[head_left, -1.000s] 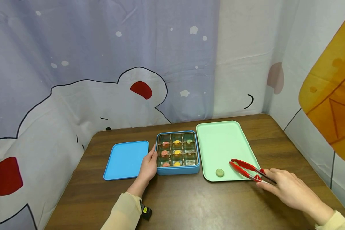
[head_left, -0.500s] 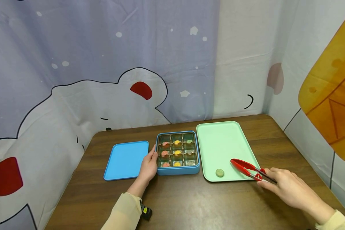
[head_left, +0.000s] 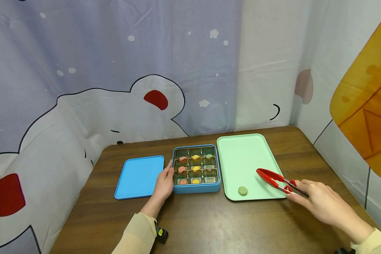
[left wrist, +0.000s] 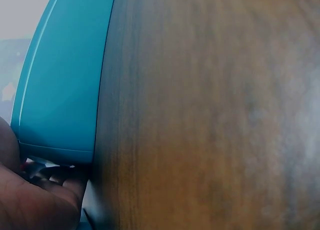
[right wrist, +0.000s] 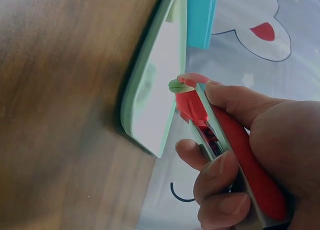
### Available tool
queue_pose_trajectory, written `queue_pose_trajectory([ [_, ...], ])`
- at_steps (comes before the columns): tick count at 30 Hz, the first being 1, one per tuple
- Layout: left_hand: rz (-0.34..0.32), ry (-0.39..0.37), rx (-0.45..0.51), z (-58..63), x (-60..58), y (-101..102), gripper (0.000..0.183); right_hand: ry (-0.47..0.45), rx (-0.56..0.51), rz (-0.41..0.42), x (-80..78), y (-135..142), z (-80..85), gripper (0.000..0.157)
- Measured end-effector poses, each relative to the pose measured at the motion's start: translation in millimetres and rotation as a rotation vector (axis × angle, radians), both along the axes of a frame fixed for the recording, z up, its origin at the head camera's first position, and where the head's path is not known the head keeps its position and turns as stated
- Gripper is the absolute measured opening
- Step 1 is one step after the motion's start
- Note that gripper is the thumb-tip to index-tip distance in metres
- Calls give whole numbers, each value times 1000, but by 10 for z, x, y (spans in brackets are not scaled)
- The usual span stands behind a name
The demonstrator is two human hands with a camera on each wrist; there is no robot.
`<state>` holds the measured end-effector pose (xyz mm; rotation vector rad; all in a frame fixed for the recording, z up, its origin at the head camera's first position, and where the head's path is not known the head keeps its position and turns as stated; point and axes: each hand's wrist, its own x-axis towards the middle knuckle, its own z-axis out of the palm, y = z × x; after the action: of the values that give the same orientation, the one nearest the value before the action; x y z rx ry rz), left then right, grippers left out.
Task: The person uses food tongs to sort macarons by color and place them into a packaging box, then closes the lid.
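Note:
My right hand (head_left: pixel 320 201) grips red-tipped tongs (head_left: pixel 271 178) over the near right part of the pale green tray (head_left: pixel 247 151). In the right wrist view a small green disc-shaped piece (right wrist: pixel 176 86) sits between the tong tips; the head view hides it. Another round green piece (head_left: pixel 242 191) lies near the tray's front left corner. With my left hand (head_left: pixel 163 181) I hold the left side of a blue box (head_left: pixel 197 188); the fingers are mostly hidden in the head view. Its divided insert holds pink pieces on the left, yellow in the middle and one green (head_left: pixel 209 156) at back right.
A flat blue lid (head_left: pixel 139 178) lies left of the box, beside my left hand. Box and tray stand side by side on the brown wooden table (head_left: pixel 222 225). A printed curtain (head_left: pixel 206 70) hangs behind the table's back edge.
The tongs closed over the green piece on the tray's right, then rose a little and shifted right with my right hand. My left hand and the box have stayed in place.

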<state>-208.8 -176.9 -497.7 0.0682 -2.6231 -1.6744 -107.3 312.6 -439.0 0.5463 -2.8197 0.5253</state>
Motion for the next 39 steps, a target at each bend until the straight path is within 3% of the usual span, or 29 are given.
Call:
queue_pose_trajectory([
  [13,-5,10,3,-9,-3,-7,51,108,-12,37,-134,-32,156,19],
  [18,-7,7,4,-15,1,-8,52,67,-6,57,-237,-163,282,13],
  [27,-7,11,1,-11,2,-8,52,12,0,101,-535,-482,448,20],
  [39,-2,16,2,-5,-1,2,51,-28,1,163,-851,-1003,484,23],
])
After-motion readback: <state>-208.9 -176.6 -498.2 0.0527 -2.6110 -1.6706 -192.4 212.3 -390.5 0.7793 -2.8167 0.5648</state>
